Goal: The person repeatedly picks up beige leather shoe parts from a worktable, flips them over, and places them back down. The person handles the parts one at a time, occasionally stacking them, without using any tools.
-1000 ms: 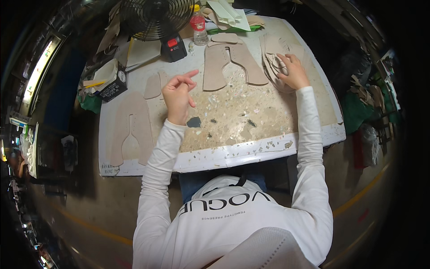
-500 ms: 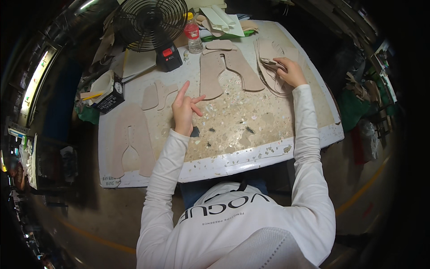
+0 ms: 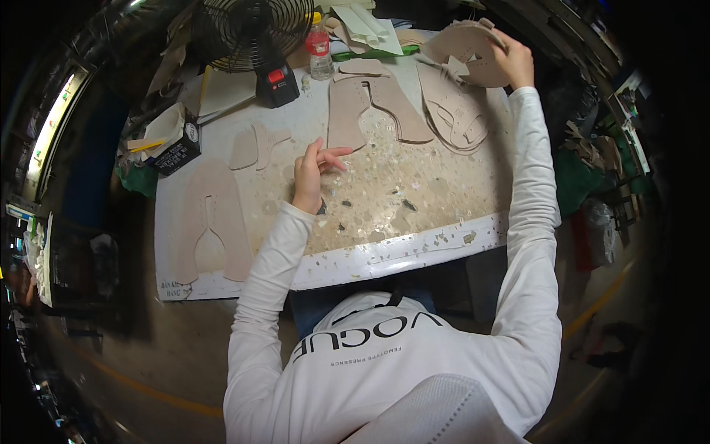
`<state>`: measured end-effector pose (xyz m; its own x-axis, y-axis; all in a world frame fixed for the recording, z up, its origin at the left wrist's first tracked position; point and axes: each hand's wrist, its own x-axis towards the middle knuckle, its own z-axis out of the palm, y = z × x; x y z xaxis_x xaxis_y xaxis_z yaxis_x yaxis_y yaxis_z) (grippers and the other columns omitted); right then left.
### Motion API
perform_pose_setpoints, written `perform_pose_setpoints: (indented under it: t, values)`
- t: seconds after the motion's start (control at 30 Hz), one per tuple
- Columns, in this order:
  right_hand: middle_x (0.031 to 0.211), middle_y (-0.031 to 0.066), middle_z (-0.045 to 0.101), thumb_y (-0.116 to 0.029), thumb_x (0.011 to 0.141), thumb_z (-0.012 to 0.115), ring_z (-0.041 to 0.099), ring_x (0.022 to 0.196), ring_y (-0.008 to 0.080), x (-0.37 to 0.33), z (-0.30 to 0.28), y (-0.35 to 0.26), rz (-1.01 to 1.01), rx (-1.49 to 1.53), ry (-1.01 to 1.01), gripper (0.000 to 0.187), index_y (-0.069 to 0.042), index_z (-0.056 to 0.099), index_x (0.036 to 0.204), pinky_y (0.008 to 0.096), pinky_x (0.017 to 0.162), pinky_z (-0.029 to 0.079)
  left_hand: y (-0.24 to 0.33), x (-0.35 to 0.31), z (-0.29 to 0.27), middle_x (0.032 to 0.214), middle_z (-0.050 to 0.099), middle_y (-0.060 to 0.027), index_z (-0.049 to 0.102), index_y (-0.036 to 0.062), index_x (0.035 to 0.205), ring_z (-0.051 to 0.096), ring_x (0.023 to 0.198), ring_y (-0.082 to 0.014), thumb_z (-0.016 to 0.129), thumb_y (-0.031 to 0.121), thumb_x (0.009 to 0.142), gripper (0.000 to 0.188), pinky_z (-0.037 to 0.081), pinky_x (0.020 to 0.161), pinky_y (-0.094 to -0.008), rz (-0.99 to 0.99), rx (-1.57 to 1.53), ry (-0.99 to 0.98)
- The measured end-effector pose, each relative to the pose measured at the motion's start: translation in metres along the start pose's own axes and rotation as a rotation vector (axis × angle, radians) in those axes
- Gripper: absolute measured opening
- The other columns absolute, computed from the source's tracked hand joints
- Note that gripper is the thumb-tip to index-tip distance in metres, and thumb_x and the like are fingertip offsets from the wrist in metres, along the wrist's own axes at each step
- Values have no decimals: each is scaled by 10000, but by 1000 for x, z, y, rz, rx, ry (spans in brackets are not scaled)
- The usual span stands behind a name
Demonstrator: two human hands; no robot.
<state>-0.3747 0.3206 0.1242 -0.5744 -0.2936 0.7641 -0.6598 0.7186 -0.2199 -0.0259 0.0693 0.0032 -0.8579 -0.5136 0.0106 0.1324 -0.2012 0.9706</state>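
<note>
At the far right of the table my right hand (image 3: 515, 61) grips a beige leather shoe-upper piece (image 3: 464, 50) by its right edge and holds it up, tilted. Something small and pale shows at its lower side, too blurred to name. Below it lies a stack of similar cut pieces (image 3: 452, 122). My left hand (image 3: 310, 177) hovers over the middle of the worktable (image 3: 399, 255), fingers apart, holding nothing. Beyond it rests a stack of wishbone-shaped leather pieces (image 3: 346, 111), with small pieces (image 3: 362, 68) on its top end.
A single wishbone-shaped piece (image 3: 194, 222) and smaller cut pieces (image 3: 244, 150) lie at the left. Farther back stand a black fan (image 3: 255, 33), a bottle (image 3: 319, 55) and a dark box (image 3: 180, 152). Scraps litter the table's middle; paper rolls (image 3: 360, 26) lie behind.
My right hand has moved up and away to the far right, lifting a leather piece off the stack there. My left hand has shifted slightly, its index finger less stretched out.
</note>
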Motion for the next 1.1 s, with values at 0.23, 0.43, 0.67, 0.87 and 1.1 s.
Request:
perform_pose_setpoints:
  t: [0.23, 0.43, 0.67, 0.87, 1.1]
  values:
    - [905, 20, 667, -107, 814, 634, 572, 829, 81, 5, -108, -66, -49, 667, -178, 262, -26, 651, 1063, 234, 765, 460, -5, -2, -6, 805, 696, -152, 675, -44, 649, 607, 778, -169, 395, 139, 843, 386, 423, 845, -289, 107, 183, -39]
    - [924, 11, 653, -176, 883, 628, 575, 833, 69, -36, -120, -98, -223, 770, -771, 313, 16, 614, 1129, 202, 769, 454, 0, -10, 4, 706, 675, -136, 676, -18, 680, 606, 749, -137, 403, 89, 808, 320, 430, 796, -252, -26, 250, 90]
    - [752, 74, 655, -234, 829, 676, 572, 666, 138, -112, -8, -90, -35, 608, -1085, 269, -4, 669, 969, 275, 649, 472, -12, -6, 18, 657, 618, -109, 588, 23, 680, 556, 628, -145, 398, -52, 681, 204, 440, 744, -245, 26, -121, 38]
    - [832, 139, 679, -207, 806, 660, 648, 758, 263, -149, 7, -77, 3, 409, -468, 253, -39, 685, 994, 322, 700, 503, -22, -14, 12, 601, 571, -74, 576, 5, 622, 438, 480, -87, 350, -104, 621, 251, 348, 473, -208, 45, 94, -12]
    - [882, 123, 667, -267, 807, 651, 644, 738, 255, -186, -40, -40, 241, 109, -672, 252, -55, 692, 939, 319, 673, 494, -21, -16, 16, 627, 575, -64, 595, -4, 675, 444, 489, -77, 373, -97, 666, 241, 351, 484, -197, -58, 57, -143]
